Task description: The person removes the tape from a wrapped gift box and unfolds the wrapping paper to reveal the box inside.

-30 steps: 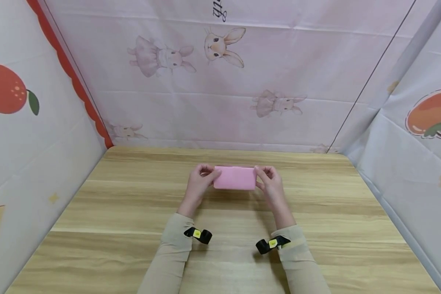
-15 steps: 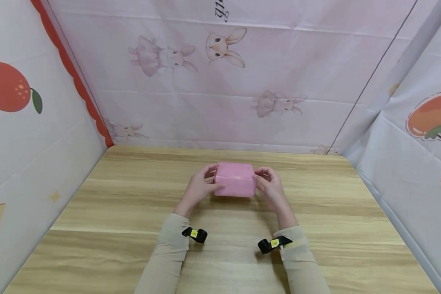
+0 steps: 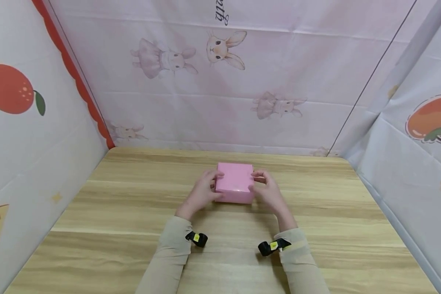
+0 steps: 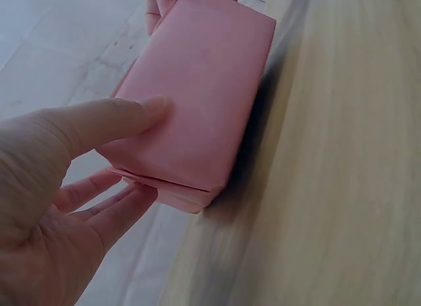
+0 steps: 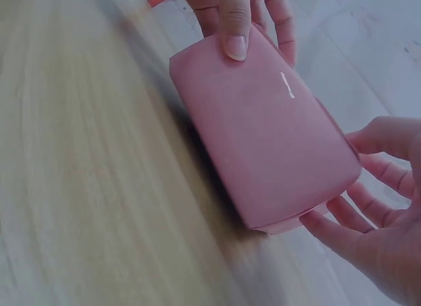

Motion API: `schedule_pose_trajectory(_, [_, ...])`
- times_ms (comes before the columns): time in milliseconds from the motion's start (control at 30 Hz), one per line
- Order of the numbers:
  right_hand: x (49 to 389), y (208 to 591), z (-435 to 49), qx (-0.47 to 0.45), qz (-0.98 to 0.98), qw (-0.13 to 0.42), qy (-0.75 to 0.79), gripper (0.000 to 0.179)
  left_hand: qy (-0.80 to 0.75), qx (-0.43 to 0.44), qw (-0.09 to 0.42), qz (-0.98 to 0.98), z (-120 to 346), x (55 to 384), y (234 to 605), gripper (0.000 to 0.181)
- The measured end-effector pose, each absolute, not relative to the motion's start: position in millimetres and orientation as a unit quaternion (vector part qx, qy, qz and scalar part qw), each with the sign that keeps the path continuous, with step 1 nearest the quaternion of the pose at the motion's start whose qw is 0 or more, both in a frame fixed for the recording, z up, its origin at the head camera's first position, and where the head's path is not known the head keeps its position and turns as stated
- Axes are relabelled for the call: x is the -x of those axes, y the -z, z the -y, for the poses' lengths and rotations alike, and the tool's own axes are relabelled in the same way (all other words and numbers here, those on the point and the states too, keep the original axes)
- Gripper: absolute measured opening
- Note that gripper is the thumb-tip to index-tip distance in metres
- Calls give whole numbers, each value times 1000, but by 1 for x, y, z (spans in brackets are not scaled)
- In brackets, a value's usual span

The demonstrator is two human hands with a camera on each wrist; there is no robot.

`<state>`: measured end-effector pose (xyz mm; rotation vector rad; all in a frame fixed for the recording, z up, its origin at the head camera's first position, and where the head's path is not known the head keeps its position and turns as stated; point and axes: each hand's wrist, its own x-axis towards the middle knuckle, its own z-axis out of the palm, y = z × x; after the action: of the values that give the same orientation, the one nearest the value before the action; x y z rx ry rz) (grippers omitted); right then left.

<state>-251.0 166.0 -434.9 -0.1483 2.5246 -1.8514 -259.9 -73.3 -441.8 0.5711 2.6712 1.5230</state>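
Observation:
Between my two hands is a small pink box (image 3: 236,177), its smooth square top facing up in the head view. My left hand (image 3: 200,192) grips its left end. In the left wrist view the thumb lies on the broad pink side, while the fingers (image 4: 122,210) curl at the end by a folded flap seam. On the opposite end my right hand (image 3: 271,193) holds the box, its fingertips (image 5: 316,220) at the flap edge and its thumb near the far upper corner. A dark shadow runs under the box in both wrist views.
The wooden table (image 3: 132,245) spreads around the box. A rabbit-print cloth (image 3: 191,118) hangs behind its back edge, with fruit-print sheets (image 3: 47,163) at both sides. Black wrist cameras (image 3: 197,238) sit on the sleeves.
The box has tilted: from a narrow front face toward me to its square top showing fully, its near edge lower in view. Both hands have shifted grip along its ends.

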Motion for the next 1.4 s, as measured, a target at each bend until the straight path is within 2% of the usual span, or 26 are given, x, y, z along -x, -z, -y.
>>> schedule_pose_trajectory(167, [251, 439, -165, 65, -809, 7, 584, 44, -444, -196, -8, -874, 74, 259, 445, 59])
schedule_pose_trajectory(400, [236, 415, -159, 71, -821, 22, 566, 47, -420, -206, -13, -884, 75, 256, 443, 54])
schedule_pose_trajectory(567, [250, 435, -166, 63, -825, 16, 561, 49, -365, -207, -16, -907, 79, 256, 438, 55])
schedule_pose_trajectory(733, [251, 432, -170, 54, -837, -5, 545, 47, -309, -188, -23, -932, 82, 254, 429, 57])
schedule_pose_trajectory(1133, [257, 411, -169, 35, -891, -111, 438, 40, -180, -146, -116, -966, 81, 260, 419, 63])
schedule_pose_trajectory(1267, [262, 410, -161, 17, -916, -130, 379, 41, -171, -128, -110, -971, 77, 265, 422, 62])
schedule_pose_trajectory(1400, [264, 412, -153, 0, -934, -118, 338, 41, -160, -112, -82, -977, 74, 267, 429, 62])
